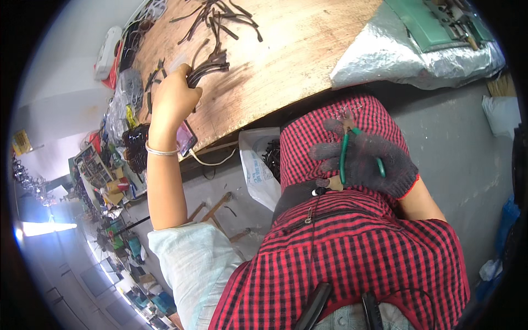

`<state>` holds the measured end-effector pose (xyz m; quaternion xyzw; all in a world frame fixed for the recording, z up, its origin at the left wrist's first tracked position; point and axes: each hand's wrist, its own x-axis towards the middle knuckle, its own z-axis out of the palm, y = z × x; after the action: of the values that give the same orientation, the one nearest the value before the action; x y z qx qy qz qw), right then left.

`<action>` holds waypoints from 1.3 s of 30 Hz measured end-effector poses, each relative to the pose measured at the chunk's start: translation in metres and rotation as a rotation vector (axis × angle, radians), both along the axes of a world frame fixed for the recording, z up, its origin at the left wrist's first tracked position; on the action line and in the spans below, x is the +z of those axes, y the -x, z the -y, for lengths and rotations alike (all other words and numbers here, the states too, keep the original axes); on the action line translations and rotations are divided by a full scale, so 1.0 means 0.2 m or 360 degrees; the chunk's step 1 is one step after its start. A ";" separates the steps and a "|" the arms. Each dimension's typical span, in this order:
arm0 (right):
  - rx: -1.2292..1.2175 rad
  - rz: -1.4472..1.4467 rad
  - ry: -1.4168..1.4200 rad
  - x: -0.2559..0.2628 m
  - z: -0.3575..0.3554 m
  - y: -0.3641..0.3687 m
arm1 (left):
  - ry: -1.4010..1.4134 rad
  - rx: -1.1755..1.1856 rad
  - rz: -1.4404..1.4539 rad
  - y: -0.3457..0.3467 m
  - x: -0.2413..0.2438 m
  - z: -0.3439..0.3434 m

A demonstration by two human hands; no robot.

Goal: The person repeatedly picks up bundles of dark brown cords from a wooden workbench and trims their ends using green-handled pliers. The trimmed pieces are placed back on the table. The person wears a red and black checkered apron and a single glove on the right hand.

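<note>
My bare left hand (pixel 175 88) reaches over the wooden tabletop (pixel 280 62), its fingers closed on a bundle of slender dark strips (pixel 212 70), possibly eyeglass temples. Beyond it, more dark strips (pixel 222 18) lie in a loose, crossing pile. Over my lap, on a red-and-black checked apron (pixel 350 251), rests my right hand (pixel 363 159) in a dark knitted glove with some fingertips uncovered. It holds green-handled pliers or nippers (pixel 343 159), jaws pointing away from my body; whether the jaws meet is unclear. Black-handled pliers (pixel 150 88) lie beside my left wrist.
Silvery foil sheeting (pixel 371 53) covers the table's right corner under a green tray (pixel 433 24) with tools. A phone-like device (pixel 186 136) with a white cable lies at the near edge. Below hangs a white bag (pixel 258 165) by dark pieces. Clear plastic bags (pixel 128 90) crowd the left.
</note>
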<state>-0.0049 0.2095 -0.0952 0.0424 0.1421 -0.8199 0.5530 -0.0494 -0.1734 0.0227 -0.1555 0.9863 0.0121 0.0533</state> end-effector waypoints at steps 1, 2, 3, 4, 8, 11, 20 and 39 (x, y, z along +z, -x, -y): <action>0.0040 -0.0150 -0.0047 0.00 0.02 0.00 | -0.0024 -0.0020 -0.0080 -0.02 0.01 -0.02; 0.0073 -0.0300 -0.0095 -0.01 0.04 0.01 | -0.0282 -0.0063 -0.0417 -0.04 -0.03 -0.04; 0.0111 -0.0453 -0.0134 -0.02 0.06 0.01 | -0.0531 -0.0102 -0.0758 -0.08 -0.10 -0.07; 0.0098 -0.0687 -0.0235 -0.04 0.08 0.01 | -0.0653 -0.0067 -0.1011 -0.13 -0.23 -0.08; -0.0020 -0.1851 -0.0903 -0.01 0.15 0.01 | -0.1021 0.0060 -0.1428 -0.25 -0.61 -0.21; -0.0224 -0.2667 -0.1427 0.16 0.17 0.02 | -0.1779 0.0234 -0.1595 -0.24 -0.44 -0.51; -0.0823 -0.2891 -0.1551 0.30 0.30 -0.02 | -0.1341 -0.0273 -0.1936 -0.32 -0.17 -0.86; -0.0691 -0.3872 -0.1692 0.35 0.17 0.18 | -0.1715 -0.0343 -0.1240 -0.42 0.00 -0.88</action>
<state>-0.0403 0.1759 -0.0261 -0.4778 0.8284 -0.2529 -0.1467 0.0344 0.0018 0.0219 0.0079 0.7998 0.5522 -0.2353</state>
